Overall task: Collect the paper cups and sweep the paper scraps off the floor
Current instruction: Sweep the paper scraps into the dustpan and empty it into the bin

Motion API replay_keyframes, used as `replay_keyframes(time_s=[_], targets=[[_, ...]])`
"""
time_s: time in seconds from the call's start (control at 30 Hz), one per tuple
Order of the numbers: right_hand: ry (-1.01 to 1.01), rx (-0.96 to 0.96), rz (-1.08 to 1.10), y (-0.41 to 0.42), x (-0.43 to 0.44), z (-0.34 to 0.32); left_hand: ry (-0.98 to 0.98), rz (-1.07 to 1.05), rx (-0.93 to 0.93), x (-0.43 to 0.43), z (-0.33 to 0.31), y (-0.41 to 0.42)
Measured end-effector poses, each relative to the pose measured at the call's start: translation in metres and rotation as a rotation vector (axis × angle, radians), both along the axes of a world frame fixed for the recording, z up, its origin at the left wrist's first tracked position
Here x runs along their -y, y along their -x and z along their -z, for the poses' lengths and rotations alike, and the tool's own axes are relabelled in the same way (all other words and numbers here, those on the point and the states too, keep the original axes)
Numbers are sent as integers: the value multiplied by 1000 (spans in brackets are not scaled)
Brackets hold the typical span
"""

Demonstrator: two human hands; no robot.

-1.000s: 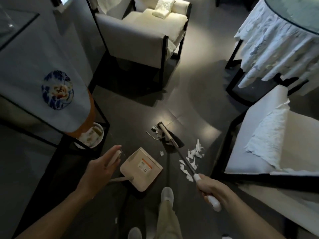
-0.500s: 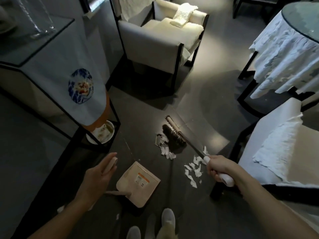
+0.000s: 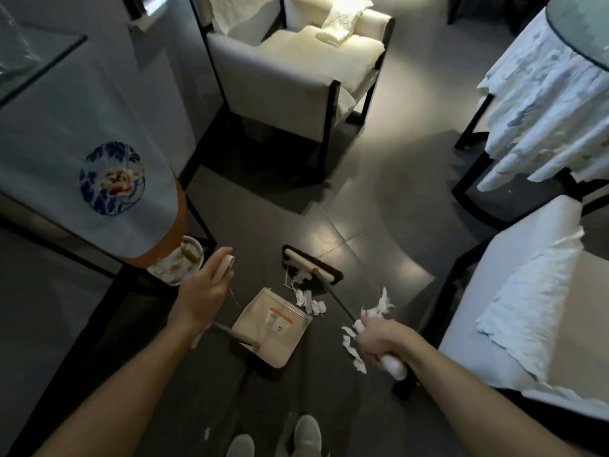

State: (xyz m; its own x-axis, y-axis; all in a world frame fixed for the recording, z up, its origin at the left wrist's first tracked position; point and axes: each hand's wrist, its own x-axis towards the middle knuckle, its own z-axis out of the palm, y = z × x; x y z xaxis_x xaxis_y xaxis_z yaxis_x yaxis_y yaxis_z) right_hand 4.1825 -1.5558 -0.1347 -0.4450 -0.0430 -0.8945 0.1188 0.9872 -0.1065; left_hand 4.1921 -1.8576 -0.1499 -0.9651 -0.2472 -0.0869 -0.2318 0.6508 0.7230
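My right hand [image 3: 384, 338] grips the white end of a broom handle; the broom head [image 3: 311, 268] rests on the dark floor just beyond a beige dustpan [image 3: 273, 328]. My left hand [image 3: 206, 288] is closed around the top of the dustpan's long handle. A small pile of white paper scraps [image 3: 309, 300] lies between the broom head and the dustpan's mouth. More paper scraps [image 3: 354, 347] are scattered by my right hand, and one scrap [image 3: 207, 433] lies near my feet.
A cloth-draped side table [image 3: 99, 159] stands at left with a round bin [image 3: 179, 265] of rubbish under it. White armchairs stand ahead [image 3: 290, 70] and at right [image 3: 527, 308]. A round table [image 3: 560, 77] with a white cloth is at far right.
The broom head has swept toward me, dragging scraps up to the dustpan's mouth. My right hand pulled back and down; my left hand stayed on the dustpan handle.
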Motion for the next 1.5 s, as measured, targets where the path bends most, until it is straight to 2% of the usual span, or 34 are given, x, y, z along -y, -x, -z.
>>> replay_keyframes(time_s=[0.1,0.2,0.33,0.47,0.57,0.7,0.8,0.97,1.1,1.23,1.37,1.5], targets=[[59,80,15,-18,-4,-18,3,37,0,-9,0,16],[224,261,348,-30,-18,-40,-30,43,20,-11,2,20],[335,346,637,-45,-42,-69,-46,101,9,-1,2,15],[368,238,757,-83,-43,-89,-4,224,0,10,2,11],[379,145,890,-104,-43,-93,-57,344,30,13,1,6],[320,-8,1040,-126,-45,-83,-1,500,-59,8,0,1],[253,-125,1063,-136,-48,-71,-37,612,-24,-2,1,-2],[86,-256,953,-134,-59,-40,-51,799,67,-29,4,-6],[25,-177,938,-134,-74,-11,1,868,81,-63,-1,5],[83,-61,972,-153,-65,4,-28,852,78,-98,-7,15],[244,75,1208,-183,-39,-11,-103,823,151,-120,-9,20],[343,223,1353,-198,-36,-38,-148,831,91,-124,-10,19]])
